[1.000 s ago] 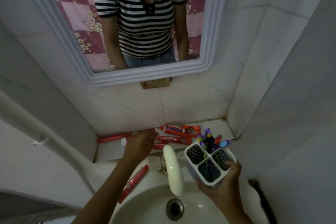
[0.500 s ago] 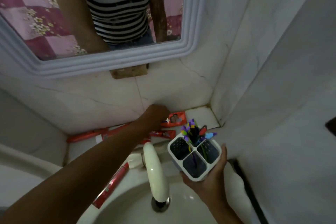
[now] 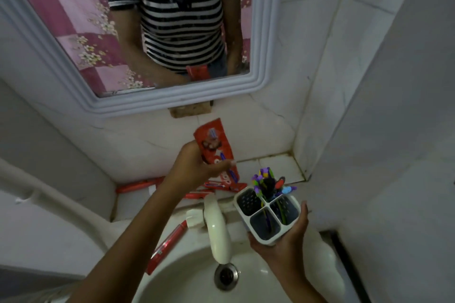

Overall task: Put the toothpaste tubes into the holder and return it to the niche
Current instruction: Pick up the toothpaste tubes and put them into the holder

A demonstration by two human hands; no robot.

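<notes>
My left hand (image 3: 197, 167) grips a red toothpaste tube (image 3: 214, 145), held upright above the tiled niche shelf (image 3: 275, 165), just left of the holder. My right hand (image 3: 283, 246) cups a white four-compartment holder (image 3: 267, 216) over the right of the basin; toothbrushes with purple and blue heads stand in its far compartment. More red tubes lie on the shelf: one at the far left (image 3: 138, 186), others (image 3: 221, 188) partly hidden behind my left wrist. Another red tube (image 3: 167, 246) rests on the basin rim beside my left forearm.
A cream faucet spout (image 3: 218, 231) reaches over the white basin (image 3: 172, 283), with the drain (image 3: 226, 275) below. A framed mirror (image 3: 157, 101) hangs above the shelf and reflects a person in a striped shirt. Tiled walls close in at the right.
My left hand has lifted one red tube off the shelf and raised it upright. The holder in my right hand has stayed in about the same spot.
</notes>
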